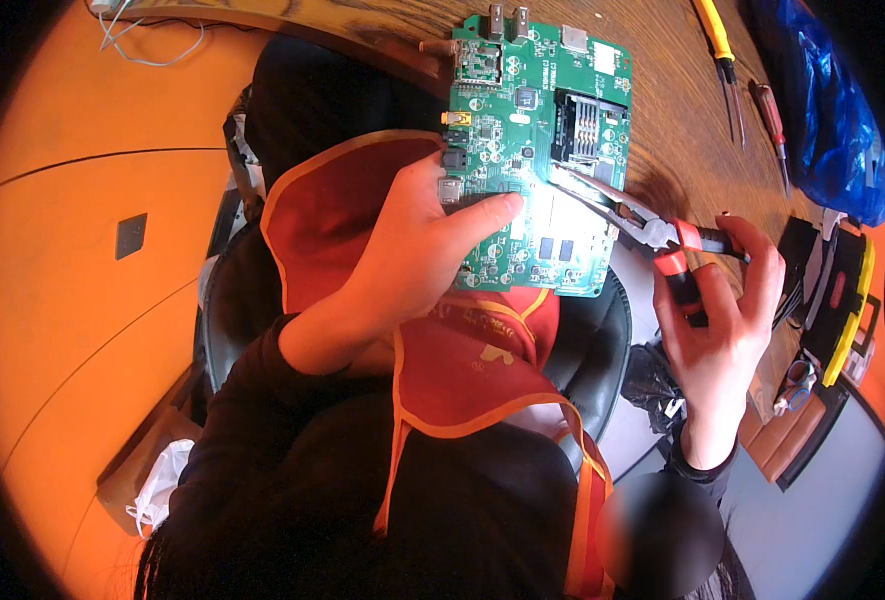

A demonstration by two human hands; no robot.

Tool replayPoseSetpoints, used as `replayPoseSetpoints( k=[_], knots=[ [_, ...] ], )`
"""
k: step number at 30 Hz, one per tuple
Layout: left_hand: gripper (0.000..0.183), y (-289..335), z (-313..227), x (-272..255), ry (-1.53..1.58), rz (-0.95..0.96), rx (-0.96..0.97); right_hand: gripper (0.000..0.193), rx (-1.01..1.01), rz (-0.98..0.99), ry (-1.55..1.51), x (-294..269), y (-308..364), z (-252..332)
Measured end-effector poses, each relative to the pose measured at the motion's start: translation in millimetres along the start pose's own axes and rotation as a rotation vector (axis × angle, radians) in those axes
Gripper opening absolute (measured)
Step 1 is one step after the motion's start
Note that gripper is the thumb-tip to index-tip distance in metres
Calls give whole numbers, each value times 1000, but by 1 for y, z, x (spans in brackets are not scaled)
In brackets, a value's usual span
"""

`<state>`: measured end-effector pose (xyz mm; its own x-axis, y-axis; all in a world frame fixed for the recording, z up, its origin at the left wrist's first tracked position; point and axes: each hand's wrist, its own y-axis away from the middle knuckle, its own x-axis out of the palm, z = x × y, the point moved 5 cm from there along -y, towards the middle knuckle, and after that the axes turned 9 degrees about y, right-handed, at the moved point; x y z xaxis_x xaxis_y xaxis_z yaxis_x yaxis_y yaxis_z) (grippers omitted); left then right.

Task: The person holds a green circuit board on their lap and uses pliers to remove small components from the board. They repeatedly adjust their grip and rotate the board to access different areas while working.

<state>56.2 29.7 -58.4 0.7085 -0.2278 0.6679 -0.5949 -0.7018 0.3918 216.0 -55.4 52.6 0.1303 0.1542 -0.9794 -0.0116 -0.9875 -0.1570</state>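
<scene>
The wall (72, 270) is orange, the tabletop (667, 90) is brown wood, the chair (610, 345) is shiny black, and the floor (822, 490) is grey.

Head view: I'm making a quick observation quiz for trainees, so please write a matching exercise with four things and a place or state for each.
Things:
1. Circuit board
2. Pliers
3. Yellow-handled tool
4. Blue plastic bag

Places or states:
A. Crumpled
B. Between the board and the red-handled tool
C. Gripped by the left hand
D. Held in the right hand

Pairs: 1-C, 2-D, 3-B, 4-A
</scene>
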Motion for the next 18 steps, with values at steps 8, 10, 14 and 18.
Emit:
replayPoseSetpoints(
  k=[8, 10, 14, 18],
  knots=[
    [19, -1, 2, -3, -38, -9, -23, 19, 45, 22, 21, 1, 6, -1],
    [19, -1, 3, -2, -34, -5, -18, 19, 44, 14, 30, 2, 5, 0],
    [22, -1, 4, -5, -62, -8, -22, 24, 44, 0, 27, 3, 3, 7],
    [20, -1, 0, -5, -155, 6, 25, 23, 49, 52, 103, -2, 2, 17]
  ],
)
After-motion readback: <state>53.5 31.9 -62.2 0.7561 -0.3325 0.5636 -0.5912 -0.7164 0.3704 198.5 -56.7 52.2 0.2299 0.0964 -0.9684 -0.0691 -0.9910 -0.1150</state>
